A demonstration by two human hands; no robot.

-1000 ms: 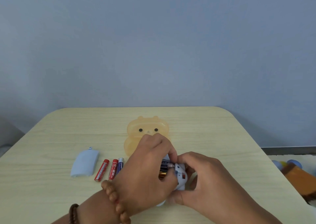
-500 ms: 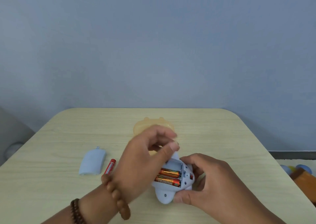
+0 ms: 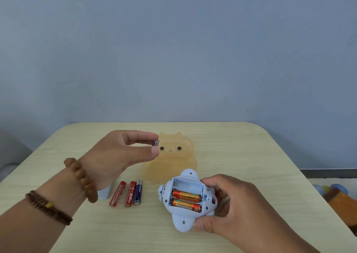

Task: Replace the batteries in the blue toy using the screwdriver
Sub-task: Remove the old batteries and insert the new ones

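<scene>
The blue toy [image 3: 181, 218] lies belly-up near the table's front, gripped by my right hand [image 3: 231, 204] from its right side. Its battery bay is uncovered: two orange batteries [image 3: 186, 200] fill the nearer slots and the far slot [image 3: 185, 184] is bare. My left hand [image 3: 117, 156] is raised above the table, thumb and forefinger pinching a small dark battery [image 3: 155, 143] seen end-on. Three loose batteries [image 3: 127, 193], two red and one dark blue, lie side by side on the table. The pale blue battery cover [image 3: 105, 193] peeks out under my left wrist. No screwdriver is visible.
A translucent orange bear-shaped tray [image 3: 173, 162] lies flat just behind the toy. The pale wooden table [image 3: 241, 156] has rounded far corners. Colourful toys [image 3: 336, 194] sit on the floor beyond its right edge.
My left hand has lifted away from the toy's battery bay, up and to the left, carrying a dark battery. The bay and the loose batteries have come into view.
</scene>
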